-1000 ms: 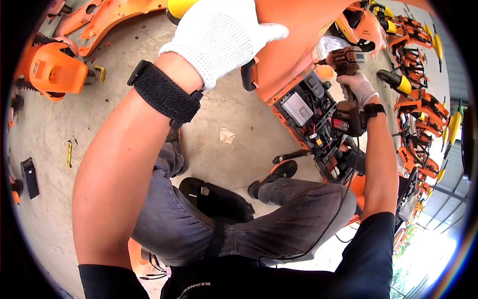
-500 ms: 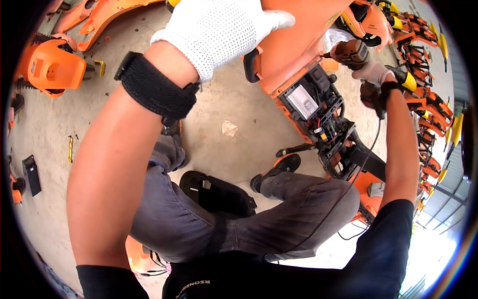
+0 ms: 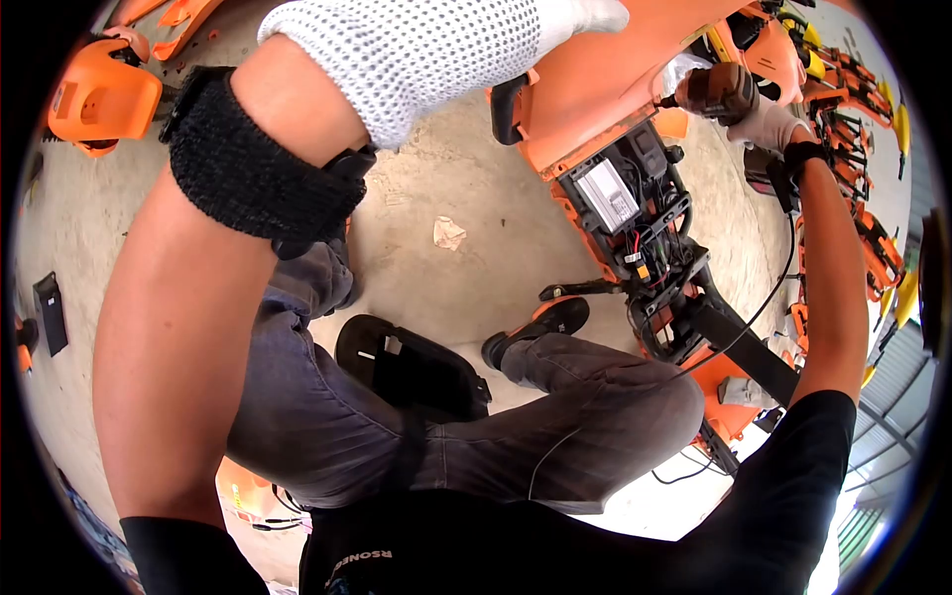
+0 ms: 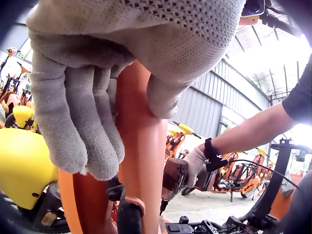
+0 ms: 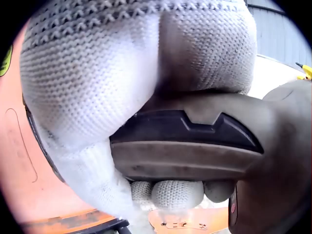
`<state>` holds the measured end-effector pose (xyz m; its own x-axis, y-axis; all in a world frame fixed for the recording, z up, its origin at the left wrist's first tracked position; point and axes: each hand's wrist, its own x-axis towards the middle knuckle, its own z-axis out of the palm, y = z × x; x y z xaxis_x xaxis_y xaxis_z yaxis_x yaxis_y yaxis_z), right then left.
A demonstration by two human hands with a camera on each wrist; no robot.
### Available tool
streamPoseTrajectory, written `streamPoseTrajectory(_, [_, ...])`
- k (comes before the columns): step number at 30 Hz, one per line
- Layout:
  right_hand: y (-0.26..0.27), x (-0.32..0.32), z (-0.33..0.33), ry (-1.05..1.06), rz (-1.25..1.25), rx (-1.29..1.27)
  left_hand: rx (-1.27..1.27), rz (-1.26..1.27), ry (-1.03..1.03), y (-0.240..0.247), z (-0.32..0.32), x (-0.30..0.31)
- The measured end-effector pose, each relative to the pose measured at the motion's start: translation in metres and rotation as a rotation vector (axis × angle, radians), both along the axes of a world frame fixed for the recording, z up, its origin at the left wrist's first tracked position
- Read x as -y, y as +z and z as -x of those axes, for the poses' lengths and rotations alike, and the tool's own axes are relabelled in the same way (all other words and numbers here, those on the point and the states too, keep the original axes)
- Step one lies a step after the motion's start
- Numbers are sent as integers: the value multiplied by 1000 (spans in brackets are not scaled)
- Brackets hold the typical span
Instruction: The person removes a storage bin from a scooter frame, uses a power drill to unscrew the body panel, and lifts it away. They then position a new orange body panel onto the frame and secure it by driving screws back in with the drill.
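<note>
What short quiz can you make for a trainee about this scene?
1. True or false: the right hand holds a power driver.
2. What does the left hand grip? A) a yellow fender B) the orange panel C) a black cable
3. Short answer: what small thing lies on the concrete floor, apart from the shoe?

Key: 1 true. 2 B. 3 a crumpled paper.
</note>
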<state>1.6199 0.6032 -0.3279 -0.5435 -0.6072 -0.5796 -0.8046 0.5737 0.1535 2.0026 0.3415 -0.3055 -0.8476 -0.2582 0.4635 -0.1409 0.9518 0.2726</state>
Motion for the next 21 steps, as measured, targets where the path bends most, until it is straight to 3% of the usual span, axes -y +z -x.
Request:
streamPoseTrajectory(1, [7,9,-18,-4,-1,1,34,17,-16,0,1,0])
streamPoseTrajectory(3, [26,23,-52,-266,-47,27,19,-42,2,1,1,-3])
streamPoseTrajectory(8, [17,4,-44,-323,147,224,-88,-23,-20,4,-3,-6])
streamPoseTrajectory(10, [15,1,-44,-329,168,237,-105,-120,48,12,-7,-18])
streamPoseTrajectory(15, [18,5,-41,-248,211,222,-87,-109,-6,5,-2,-8])
streamPoseTrajectory(17, [20,13,-41,-235,77,87,-66,-146,4,6,-2,-9])
streamPoseTrajectory(21, [13,9,-33,-239,120,139,-89,-129,-9,0,0,-5])
